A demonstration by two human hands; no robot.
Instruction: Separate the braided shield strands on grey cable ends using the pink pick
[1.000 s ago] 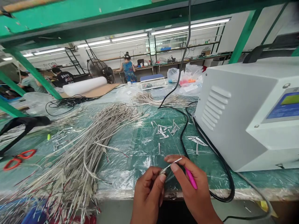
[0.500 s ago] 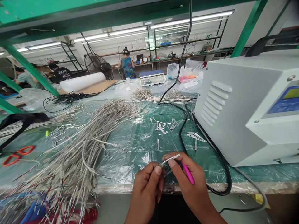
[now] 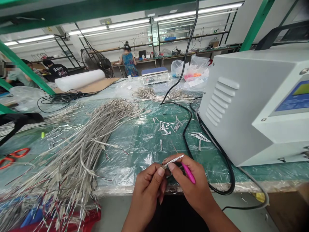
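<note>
My left hand [image 3: 150, 185] is closed, with thumb and fingers pinching a thin cable whose stripped end is wrapped in silver foil [image 3: 175, 158]. The foil end points up and to the right, across the fingers of my right hand [image 3: 190, 182]. That hand is closed too and holds a slim tool with a pink handle [image 3: 188, 173]. A thin pointed tip, apparently the tool's, shows beyond the fingers. My right thumb presses close to the foil. Most of the cable is hidden by my left hand. Cut foil strips [image 3: 165, 129] lie on the green mat beyond both hands.
A big bundle of grey cables [image 3: 103, 129] covers the left of the bench. Orange-handled scissors [image 3: 14, 156] lie at the far left. A grey machine [image 3: 227, 129] stands at right, with a black cord [image 3: 184, 129] beside it. People sit at benches behind.
The view has shifted slightly, so the bench items sit a little further left and higher. Both hands keep their hold on the cable and pink-handled tool.
</note>
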